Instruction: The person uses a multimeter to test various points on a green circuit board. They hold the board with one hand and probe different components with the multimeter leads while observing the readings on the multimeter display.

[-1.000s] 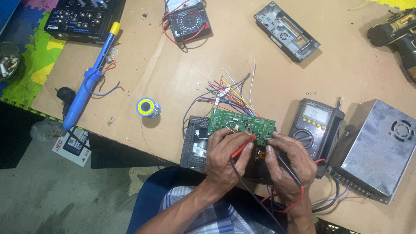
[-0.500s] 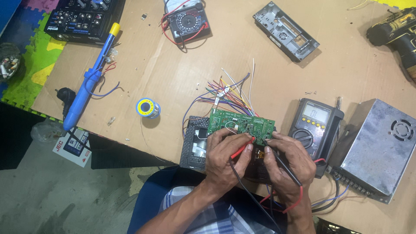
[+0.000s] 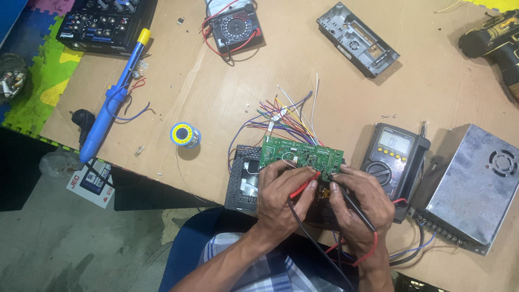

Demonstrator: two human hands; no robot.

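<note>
A green circuit board (image 3: pixel 300 153) lies on top of a black device chassis (image 3: pixel 243 178) at the near edge of the brown table. My left hand (image 3: pixel 282 193) grips a red test probe (image 3: pixel 304 185) with its tip against the board's near edge. My right hand (image 3: pixel 361 201) pinches a black test probe (image 3: pixel 350 201) whose tip touches the board beside the red one. Coloured wires (image 3: pixel 285 113) fan out behind the board. Red and black leads run back under my wrists. A dark digital multimeter (image 3: pixel 393 154) sits just right of my right hand.
A metal power supply box (image 3: pixel 476 184) stands at the right. A solder spool (image 3: pixel 185 134) and a blue desoldering pump (image 3: pixel 112 100) lie to the left. At the back are an analogue meter (image 3: pixel 235 26), a grey metal frame (image 3: pixel 358 38), a black mixer (image 3: pixel 102 24) and a cordless drill (image 3: pixel 494 40).
</note>
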